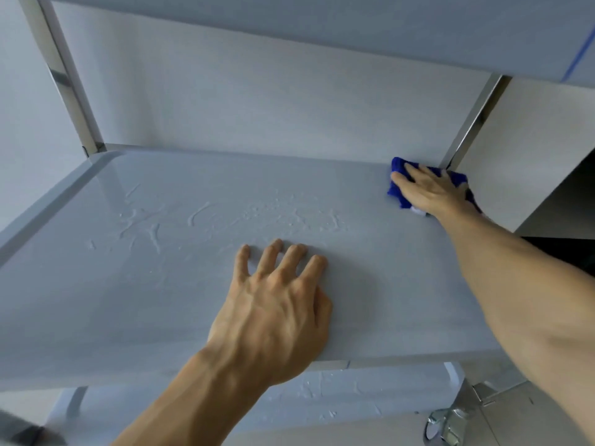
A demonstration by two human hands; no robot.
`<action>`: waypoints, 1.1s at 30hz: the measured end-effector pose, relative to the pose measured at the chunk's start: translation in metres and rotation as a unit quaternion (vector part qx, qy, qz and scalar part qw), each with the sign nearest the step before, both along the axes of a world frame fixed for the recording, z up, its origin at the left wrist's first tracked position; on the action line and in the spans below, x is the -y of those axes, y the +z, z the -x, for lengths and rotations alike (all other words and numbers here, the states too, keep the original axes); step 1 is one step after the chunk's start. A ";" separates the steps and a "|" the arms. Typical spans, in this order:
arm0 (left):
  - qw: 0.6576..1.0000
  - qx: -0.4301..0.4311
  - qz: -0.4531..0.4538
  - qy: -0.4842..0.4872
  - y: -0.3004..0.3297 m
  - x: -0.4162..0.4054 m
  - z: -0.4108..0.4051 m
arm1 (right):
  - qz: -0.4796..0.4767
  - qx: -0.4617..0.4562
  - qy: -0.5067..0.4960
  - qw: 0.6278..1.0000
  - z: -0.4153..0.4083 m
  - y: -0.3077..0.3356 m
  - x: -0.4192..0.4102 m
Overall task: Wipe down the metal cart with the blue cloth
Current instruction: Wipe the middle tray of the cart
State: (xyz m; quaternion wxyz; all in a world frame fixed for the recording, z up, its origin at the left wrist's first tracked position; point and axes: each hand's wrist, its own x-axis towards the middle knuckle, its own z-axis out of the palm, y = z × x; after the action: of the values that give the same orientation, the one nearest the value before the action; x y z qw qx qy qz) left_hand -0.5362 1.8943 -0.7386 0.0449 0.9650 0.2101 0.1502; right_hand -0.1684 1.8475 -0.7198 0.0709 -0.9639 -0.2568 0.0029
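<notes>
The metal cart's middle shelf [96, 284] fills the view, pale grey and shiny, with wet streaks and droplets across its far half. My right hand [431, 191] presses flat on the blue cloth [397, 167] in the shelf's far right corner, beside the rear right post [473, 123]. The cloth is mostly hidden under the hand. My left hand [277, 313] rests palm down on the shelf near its front edge, fingers spread, holding nothing.
The upper shelf [322, 30] overhangs close above. The rear left post [67, 88] rises at far left. Below the front edge shows the wet lower shelf [354, 391] and a caster wheel [444, 423]. A pale wall stands behind; a dark gap lies at right.
</notes>
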 end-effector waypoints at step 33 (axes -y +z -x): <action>0.975 0.208 0.071 -0.031 0.016 0.009 0.010 | -0.030 -0.055 0.393 0.917 0.208 -0.001 0.052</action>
State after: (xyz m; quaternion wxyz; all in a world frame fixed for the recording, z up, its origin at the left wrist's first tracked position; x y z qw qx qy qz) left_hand -0.5462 1.8849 -0.7224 0.1605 0.9129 0.1763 0.3312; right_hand -0.3762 1.7959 -0.7210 0.1065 -0.7810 -0.6107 0.0758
